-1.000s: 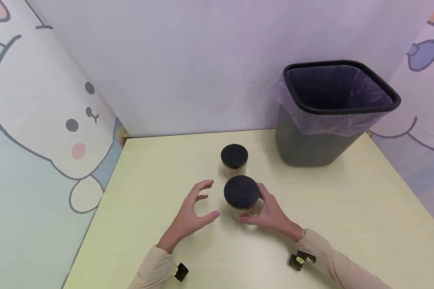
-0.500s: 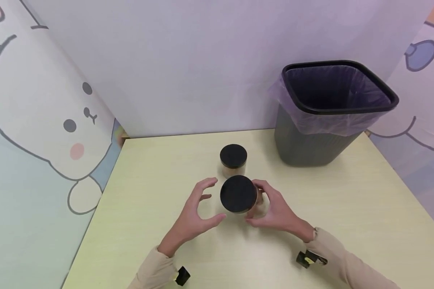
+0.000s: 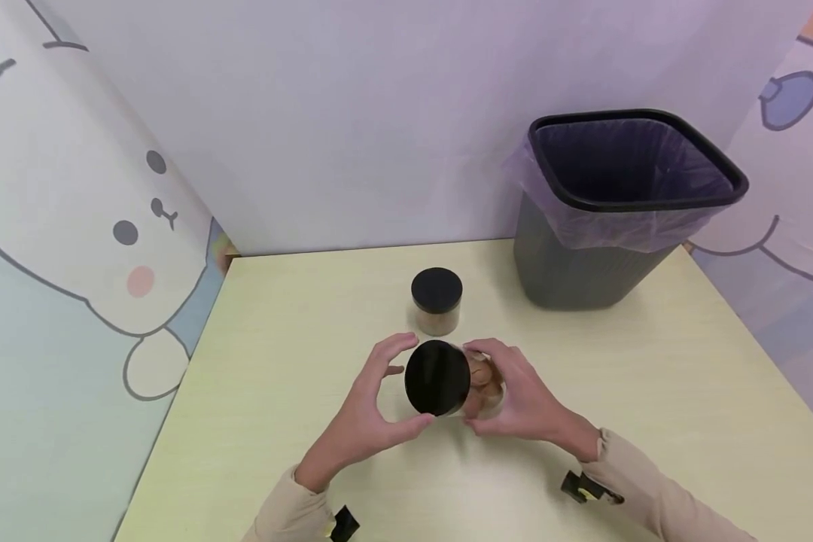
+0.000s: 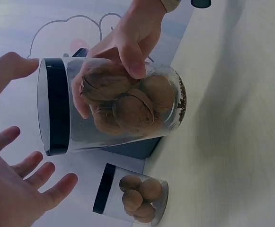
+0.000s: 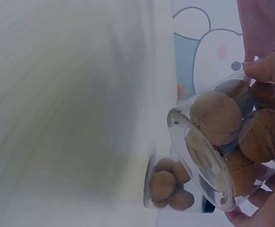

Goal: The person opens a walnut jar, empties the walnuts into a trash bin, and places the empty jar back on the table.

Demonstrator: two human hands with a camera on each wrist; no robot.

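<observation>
Head view: at the lower centre of the frame, a person's right hand [image 3: 531, 406] grips the side of a black-lidded glass jar [image 3: 455, 380], thumb and fingers clamped round the body, a hold that seems chosen to leave the lid [image 4: 57, 106] uncovered. The jar tilts with its top toward the left of the frame and appears raised off the pale table [image 3: 278, 324]. Just left of it, the left hand [image 3: 362, 414] arches about the lid, thumb and fingers apart and apparently spaced to suit its width; whether the thumb tip touches cannot be told. Gravity probably explains why the brown nuts, seemingly walnuts [image 4: 133, 111], bunch toward the base. A second jar [image 3: 436, 301] stands upright near the centre, lid on. At upper right, a grey bin [image 3: 576, 271] wears a purple liner [image 3: 606, 226] folded over its rim, presumably to hold the bag in place.
</observation>
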